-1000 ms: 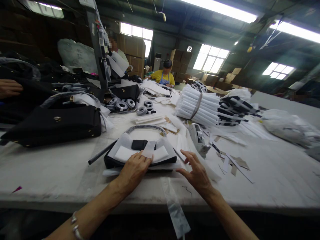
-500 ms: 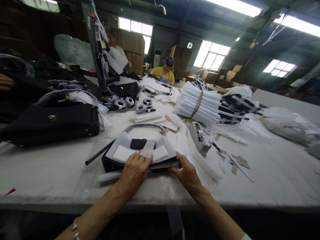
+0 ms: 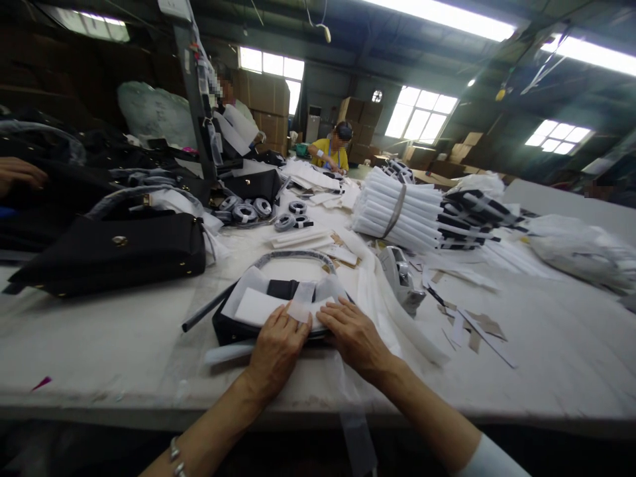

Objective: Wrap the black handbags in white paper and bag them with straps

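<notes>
A black handbag (image 3: pixel 223 329) lies in front of me, its wrapped handle (image 3: pixel 298 254) arching away on the far side. White padding (image 3: pixel 252 307) and thin translucent sheeting cover its upper face. A small black piece (image 3: pixel 282 289) lies there too, crossed by a translucent strip (image 3: pixel 302 298). My left hand (image 3: pixel 278 344) is closed over the bag's near edge, fingertips on the strip's near end, thumb hidden. Beside it my right hand (image 3: pixel 354 336) lies across the padding at the bag's right part, fingers stretched out and slightly apart, holding nothing visible.
A larger black handbag (image 3: pixel 144 255) stands at left, near another person's hand (image 3: pixel 20 173). A tape dispenser (image 3: pixel 402 278) and paper scraps (image 3: pixel 474 328) lie right. Behind are wrapped coils (image 3: pixel 246 212) and a banded bundle of white rolls (image 3: pixel 392 205). A person in yellow (image 3: pixel 330 152) sits further back.
My right hand has moved from the bag's right edge up and left onto the padding, its fingers now extended. My left hand keeps its place on the strip. The view has shifted slightly.
</notes>
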`<state>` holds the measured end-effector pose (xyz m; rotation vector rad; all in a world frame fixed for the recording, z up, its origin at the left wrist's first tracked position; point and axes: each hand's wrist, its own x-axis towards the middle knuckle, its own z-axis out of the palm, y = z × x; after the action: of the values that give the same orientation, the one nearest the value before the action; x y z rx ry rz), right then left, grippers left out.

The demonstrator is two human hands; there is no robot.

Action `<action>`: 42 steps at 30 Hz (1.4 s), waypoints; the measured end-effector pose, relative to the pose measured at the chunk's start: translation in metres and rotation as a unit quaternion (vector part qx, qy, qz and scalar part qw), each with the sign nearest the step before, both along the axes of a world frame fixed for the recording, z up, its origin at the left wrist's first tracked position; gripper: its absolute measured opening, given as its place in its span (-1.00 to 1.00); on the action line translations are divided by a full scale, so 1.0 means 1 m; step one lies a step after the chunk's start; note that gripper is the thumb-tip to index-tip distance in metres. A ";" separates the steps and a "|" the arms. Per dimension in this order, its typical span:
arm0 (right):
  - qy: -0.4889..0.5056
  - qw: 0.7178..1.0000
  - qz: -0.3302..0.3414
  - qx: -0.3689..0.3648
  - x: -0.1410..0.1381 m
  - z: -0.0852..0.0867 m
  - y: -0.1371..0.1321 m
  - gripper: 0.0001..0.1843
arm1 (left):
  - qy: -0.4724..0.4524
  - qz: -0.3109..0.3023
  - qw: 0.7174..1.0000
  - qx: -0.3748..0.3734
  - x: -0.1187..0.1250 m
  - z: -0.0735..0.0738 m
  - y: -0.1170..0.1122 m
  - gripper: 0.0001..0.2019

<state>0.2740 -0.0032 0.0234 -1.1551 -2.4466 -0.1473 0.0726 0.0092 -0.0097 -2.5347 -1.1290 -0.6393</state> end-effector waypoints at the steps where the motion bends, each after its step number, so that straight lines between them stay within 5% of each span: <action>1: 0.005 1.000 -0.004 -0.009 0.000 -0.001 0.002 -0.53 | -0.001 -0.003 1.000 -0.001 0.001 0.000 0.000 -0.70; 7: -0.005 0.991 -0.059 -0.120 -0.004 0.034 0.013 -0.74 | -0.009 -0.011 1.000 -0.014 0.005 -0.006 0.001 -0.67; 10: -0.042 0.992 -0.075 -0.087 -0.018 0.046 0.033 -0.61 | -0.008 -0.012 1.000 -0.016 0.003 -0.005 0.001 -0.62; 13: -0.089 0.993 -0.045 -0.059 -0.033 0.041 0.059 -0.54 | -0.009 -0.020 1.000 -0.023 0.003 -0.004 0.001 -0.56; 18: -0.025 0.986 -0.025 -0.164 -0.044 0.023 0.089 -0.77 | -0.027 -0.009 0.999 0.020 0.005 -0.009 0.005 -0.60; 26: 0.141 0.963 -0.078 -0.215 -0.008 0.016 0.106 -0.81 | -0.038 -0.012 0.999 0.035 0.018 -0.010 0.008 -0.73; 34: 0.180 0.948 -0.026 -0.261 0.008 0.024 0.072 -0.78 | -0.097 -0.063 0.991 0.065 0.011 -0.006 0.010 -0.66; 37: 0.107 0.969 -0.003 -0.223 0.006 0.025 0.052 -0.63 | -0.103 -0.055 0.990 0.074 0.009 -0.007 0.009 -0.64; 42: 0.070 0.989 -0.019 -0.129 0.001 0.016 0.026 -0.75 | -0.121 -0.046 0.989 0.077 0.009 -0.007 0.008 -0.61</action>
<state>0.2750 0.0227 0.0389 -1.2732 -2.3696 0.2396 0.0818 0.0172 -0.0163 -2.4379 -0.9959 -1.0396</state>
